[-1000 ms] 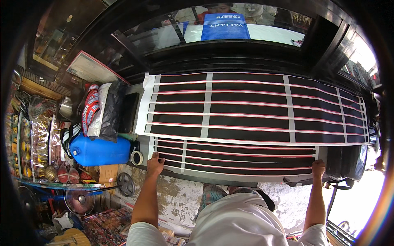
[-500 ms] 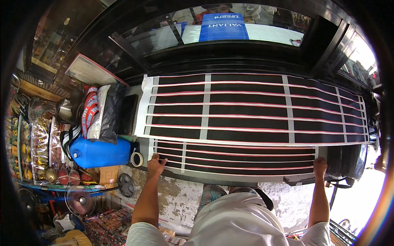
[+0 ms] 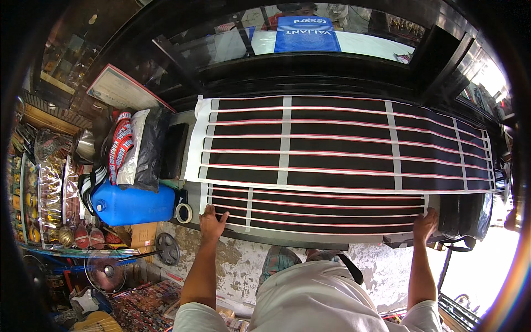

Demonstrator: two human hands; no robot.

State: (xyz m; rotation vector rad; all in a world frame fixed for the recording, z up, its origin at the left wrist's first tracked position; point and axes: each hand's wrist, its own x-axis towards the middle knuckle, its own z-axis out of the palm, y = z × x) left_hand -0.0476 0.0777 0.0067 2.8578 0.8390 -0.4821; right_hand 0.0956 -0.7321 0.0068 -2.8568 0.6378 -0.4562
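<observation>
Lower striped sheet (image 3: 326,213) lies on desk (image 3: 435,201), long axis left-right. Left hand (image 3: 211,223) at left end, fingers splayed, not clenched; right hand (image 3: 424,225) at right end, fingers curled, can't tell if grasping.

blue book (image 3: 307,41): white lettering, upside down | red strap (image 3: 123,134): white capitals | framed sheet (image 3: 123,89): print too small
</observation>
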